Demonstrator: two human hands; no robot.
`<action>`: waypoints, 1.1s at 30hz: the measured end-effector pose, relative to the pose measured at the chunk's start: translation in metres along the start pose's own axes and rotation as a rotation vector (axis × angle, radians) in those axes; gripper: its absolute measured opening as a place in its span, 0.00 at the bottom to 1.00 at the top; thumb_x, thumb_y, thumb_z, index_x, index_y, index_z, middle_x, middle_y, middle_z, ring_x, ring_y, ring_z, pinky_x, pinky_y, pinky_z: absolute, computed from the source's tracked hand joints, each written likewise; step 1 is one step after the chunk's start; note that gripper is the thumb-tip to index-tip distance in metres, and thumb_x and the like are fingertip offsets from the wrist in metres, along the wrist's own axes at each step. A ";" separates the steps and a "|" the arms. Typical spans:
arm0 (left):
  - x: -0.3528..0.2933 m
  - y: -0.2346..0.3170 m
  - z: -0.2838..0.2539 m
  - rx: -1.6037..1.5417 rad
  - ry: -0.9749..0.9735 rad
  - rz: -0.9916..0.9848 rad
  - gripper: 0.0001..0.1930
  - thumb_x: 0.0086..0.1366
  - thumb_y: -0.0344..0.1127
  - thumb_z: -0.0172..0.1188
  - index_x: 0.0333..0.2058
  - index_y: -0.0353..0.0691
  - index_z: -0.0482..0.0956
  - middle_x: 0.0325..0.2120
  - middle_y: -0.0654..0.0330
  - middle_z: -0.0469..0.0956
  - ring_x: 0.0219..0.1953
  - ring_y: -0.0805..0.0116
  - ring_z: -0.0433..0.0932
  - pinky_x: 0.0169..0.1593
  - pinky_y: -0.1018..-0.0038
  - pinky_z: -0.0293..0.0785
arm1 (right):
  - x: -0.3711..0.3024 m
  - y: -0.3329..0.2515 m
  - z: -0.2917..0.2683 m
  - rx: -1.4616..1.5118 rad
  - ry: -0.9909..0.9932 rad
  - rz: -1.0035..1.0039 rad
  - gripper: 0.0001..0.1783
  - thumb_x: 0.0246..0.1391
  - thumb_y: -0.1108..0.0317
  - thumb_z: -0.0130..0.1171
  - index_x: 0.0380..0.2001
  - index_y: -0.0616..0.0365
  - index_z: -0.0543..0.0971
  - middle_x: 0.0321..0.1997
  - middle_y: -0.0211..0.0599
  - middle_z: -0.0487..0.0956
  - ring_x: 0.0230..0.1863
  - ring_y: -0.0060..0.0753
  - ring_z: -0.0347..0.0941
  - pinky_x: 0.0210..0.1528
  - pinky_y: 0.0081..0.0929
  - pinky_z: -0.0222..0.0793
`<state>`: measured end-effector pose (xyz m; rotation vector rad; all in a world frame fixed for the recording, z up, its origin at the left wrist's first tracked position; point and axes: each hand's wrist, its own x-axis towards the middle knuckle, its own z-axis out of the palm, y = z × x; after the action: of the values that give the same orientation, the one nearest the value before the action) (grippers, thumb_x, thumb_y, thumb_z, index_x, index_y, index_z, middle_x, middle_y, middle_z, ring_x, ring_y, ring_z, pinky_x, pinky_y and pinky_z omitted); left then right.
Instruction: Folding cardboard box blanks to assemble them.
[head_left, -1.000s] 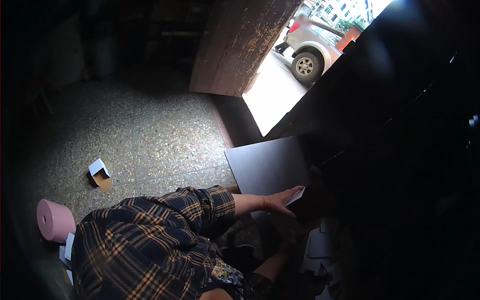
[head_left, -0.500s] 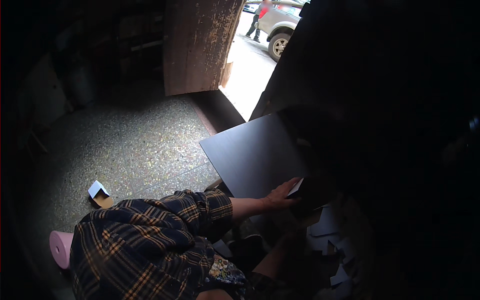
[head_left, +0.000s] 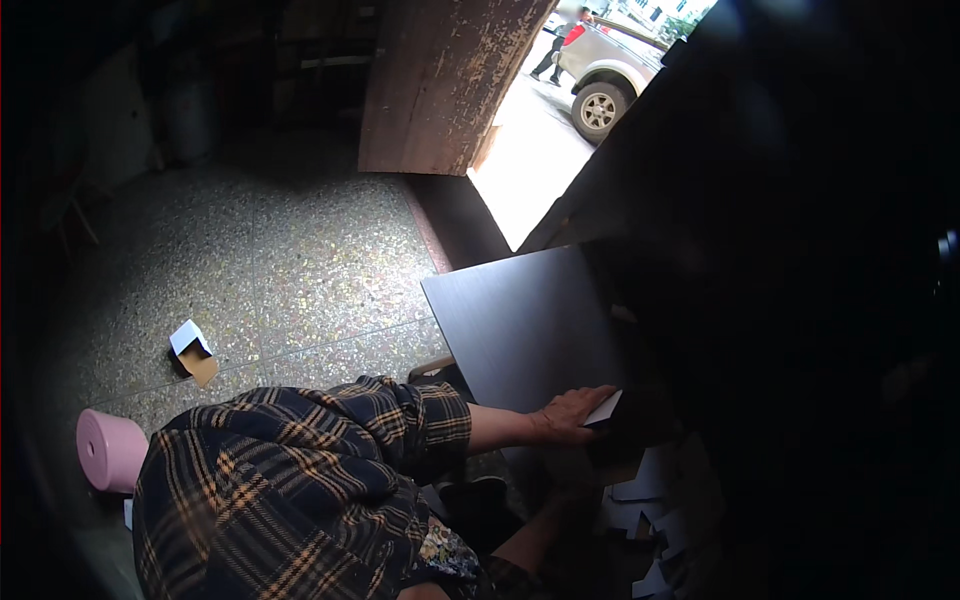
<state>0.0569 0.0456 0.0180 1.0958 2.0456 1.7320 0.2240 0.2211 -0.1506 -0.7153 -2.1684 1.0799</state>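
My left hand (head_left: 570, 416) rests at the near edge of a dark, smooth tabletop (head_left: 530, 320). Its fingers are closed on a small white cardboard box (head_left: 604, 409); one pale face catches the light while the rest is lost in shadow. Just below, in deep shade, my right hand (head_left: 572, 483) reaches up beside the box. Its fingers are too dark to make out. Close by on the right lie several white cut cardboard pieces (head_left: 645, 482) with angular flaps, partly hidden in the dark.
On the speckled floor (head_left: 310, 270) at the left sit a small opened white box (head_left: 193, 350) and a pink round stool (head_left: 112, 450). A worn wooden door (head_left: 430, 90) stands open at the top. Outside are a person and a pickup truck (head_left: 605, 90). The right side is very dark.
The whole view has shifted and turned slightly. My left hand stays on the small box at the table's near edge, and more of its pale face shows beyond the fingers.
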 end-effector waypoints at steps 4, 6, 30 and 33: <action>0.000 0.004 -0.003 0.039 -0.024 -0.023 0.42 0.57 0.57 0.55 0.64 0.45 0.51 0.57 0.43 0.62 0.60 0.42 0.60 0.62 0.53 0.54 | -0.001 0.007 0.001 -0.436 0.024 -0.129 0.21 0.60 0.64 0.49 0.54 0.65 0.69 0.51 0.47 0.72 0.54 0.39 0.69 0.56 0.34 0.67; 0.000 -0.001 -0.006 0.040 -0.014 -0.049 0.42 0.57 0.58 0.55 0.64 0.45 0.51 0.58 0.44 0.61 0.61 0.43 0.59 0.63 0.53 0.53 | 0.003 -0.008 0.007 -0.190 0.024 -0.072 0.19 0.60 0.64 0.50 0.51 0.64 0.72 0.49 0.47 0.73 0.53 0.40 0.70 0.55 0.34 0.68; 0.005 -0.035 -0.004 0.005 -0.290 0.033 0.54 0.45 0.53 0.67 0.65 0.41 0.46 0.54 0.40 0.62 0.58 0.43 0.62 0.62 0.57 0.59 | 0.038 0.077 0.010 0.797 -0.005 0.206 0.30 0.52 0.56 0.61 0.57 0.48 0.66 0.57 0.55 0.67 0.53 0.55 0.66 0.55 0.47 0.65; 0.014 -0.043 0.000 -0.145 -0.395 -0.097 0.50 0.53 0.63 0.61 0.65 0.41 0.47 0.56 0.39 0.61 0.60 0.44 0.61 0.62 0.58 0.58 | 0.035 0.079 0.008 0.742 0.008 0.220 0.31 0.52 0.55 0.61 0.57 0.49 0.66 0.57 0.55 0.67 0.53 0.56 0.65 0.56 0.47 0.64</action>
<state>0.0310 0.0541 -0.0181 1.1618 1.6780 1.4528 0.2103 0.2828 -0.2106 -0.5986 -1.5109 1.8364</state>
